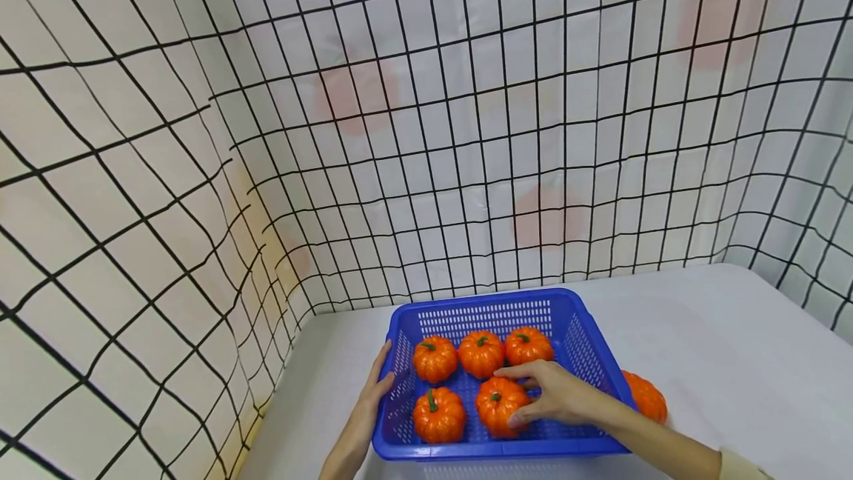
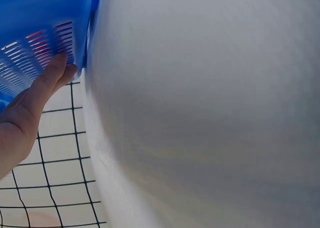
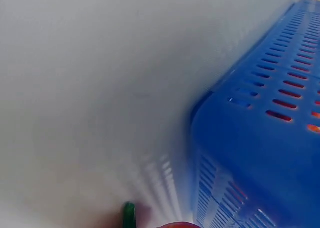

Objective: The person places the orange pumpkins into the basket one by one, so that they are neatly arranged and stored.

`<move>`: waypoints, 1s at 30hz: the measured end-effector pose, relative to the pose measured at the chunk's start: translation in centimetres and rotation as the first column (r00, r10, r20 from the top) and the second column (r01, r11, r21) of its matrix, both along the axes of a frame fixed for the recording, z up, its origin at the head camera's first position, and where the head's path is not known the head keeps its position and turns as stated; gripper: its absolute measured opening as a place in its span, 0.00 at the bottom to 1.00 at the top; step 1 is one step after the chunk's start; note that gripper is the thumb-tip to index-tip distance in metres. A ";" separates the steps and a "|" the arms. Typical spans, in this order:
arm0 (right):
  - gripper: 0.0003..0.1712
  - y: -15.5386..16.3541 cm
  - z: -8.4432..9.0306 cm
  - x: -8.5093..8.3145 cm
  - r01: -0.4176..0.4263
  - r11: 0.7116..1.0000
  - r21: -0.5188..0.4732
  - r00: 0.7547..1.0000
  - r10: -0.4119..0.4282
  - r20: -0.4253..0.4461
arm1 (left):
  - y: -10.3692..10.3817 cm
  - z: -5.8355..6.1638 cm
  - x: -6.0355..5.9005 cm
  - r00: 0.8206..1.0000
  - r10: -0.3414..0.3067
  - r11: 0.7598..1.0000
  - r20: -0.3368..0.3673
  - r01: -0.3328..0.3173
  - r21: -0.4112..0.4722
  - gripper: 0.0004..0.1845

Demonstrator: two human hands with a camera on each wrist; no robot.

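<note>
A blue plastic basket (image 1: 513, 452) with slotted walls stands on the white table. In it sit several small orange pumpkins with green stems: a back row with a left pumpkin (image 1: 435, 359), a middle pumpkin (image 1: 481, 354) and a right pumpkin (image 1: 529, 345), and a front-left pumpkin (image 1: 439, 416). My right hand (image 1: 549, 395) reaches over the basket's right wall and holds the front-right pumpkin (image 1: 501, 407) between thumb and fingers. My left hand (image 1: 369, 402) rests against the basket's left side; the left wrist view shows its straight fingers (image 2: 50, 77) on the slotted outer wall.
Outside the basket, close to its right wall, lies another orange pumpkin (image 1: 645, 397), partly hidden by the basket and right forearm. Black netting (image 1: 460, 124) over pale sheeting surrounds the table's back and left. White table surface (image 1: 720, 332) extends to the right.
</note>
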State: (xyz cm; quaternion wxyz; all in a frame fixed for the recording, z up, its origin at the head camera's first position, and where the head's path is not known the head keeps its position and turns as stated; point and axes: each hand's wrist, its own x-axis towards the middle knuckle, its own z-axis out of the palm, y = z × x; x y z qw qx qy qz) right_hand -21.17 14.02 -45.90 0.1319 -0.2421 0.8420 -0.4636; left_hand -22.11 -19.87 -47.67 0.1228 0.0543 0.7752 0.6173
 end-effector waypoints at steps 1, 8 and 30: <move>0.42 0.0 -0.1 -0.1 -0.003 1.000 0.004 1.000 0.003 0.002 | 0.0 0.0 0.0 1.000 0.000 1.000 0.000 0.000 0.001 0.33; 0.41 0.0 -0.5 -0.3 -0.074 0.997 -0.032 0.996 0.075 0.054 | -0.1 -0.2 0.0 1.000 0.008 1.000 -0.003 -0.008 0.003 0.34; 0.39 -0.2 -0.5 -0.1 -0.076 0.995 0.069 0.997 0.077 -0.004 | 0.2 -0.3 -0.2 1.000 0.014 1.000 -0.019 -0.014 0.005 0.34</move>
